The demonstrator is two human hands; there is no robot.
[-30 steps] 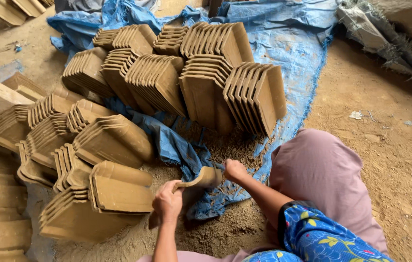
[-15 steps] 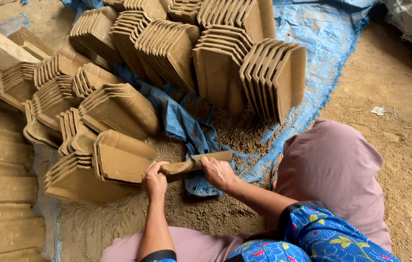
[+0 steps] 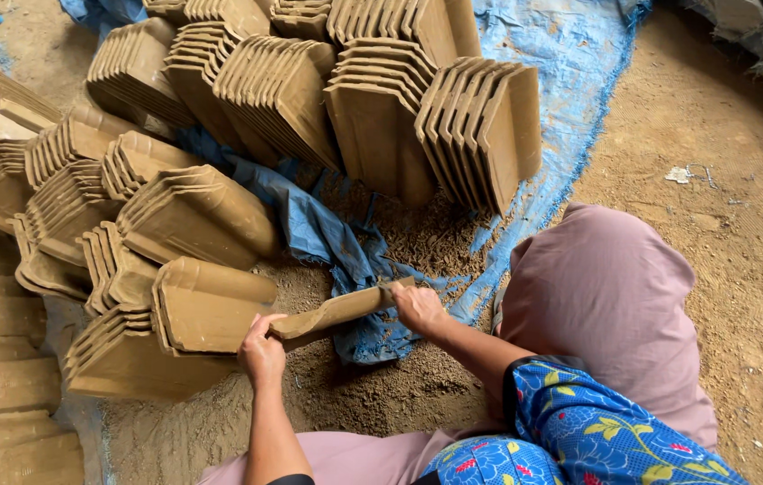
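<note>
The left hand (image 3: 263, 352) and the right hand (image 3: 417, 308) hold 1 brown unfired clay roof tile (image 3: 338, 311) between them, edge-on to the camera and roughly level above the ground. The left hand is closed on the tile's nearer, lower end, fingers curled over its rim; the right hand is closed on the far end, thumb on top. The tile hangs over a crumpled fold of blue plastic tarpaulin (image 3: 570, 99) and a patch of loose clay crumbs (image 3: 426, 238) scattered on it.

Just left of the left hand lies a single matching tile (image 3: 211, 305) resting flat-side up on a low stack of brown clay tiles (image 3: 130, 364); the hand is close beside its edge (whether it touches it cannot be told). Further left and behind, more tiles lean in overlapping rows (image 3: 85, 198), and 5 or so upright bundles of tiles (image 3: 480, 126) stand at the top of the tarpaulin.

The person's bent knee in mauve cloth (image 3: 606, 296) sits right of the held tile, with a blue flowered sleeve (image 3: 597, 431) below it. Bare sandy ground (image 3: 740, 224) spreads to the right.
</note>
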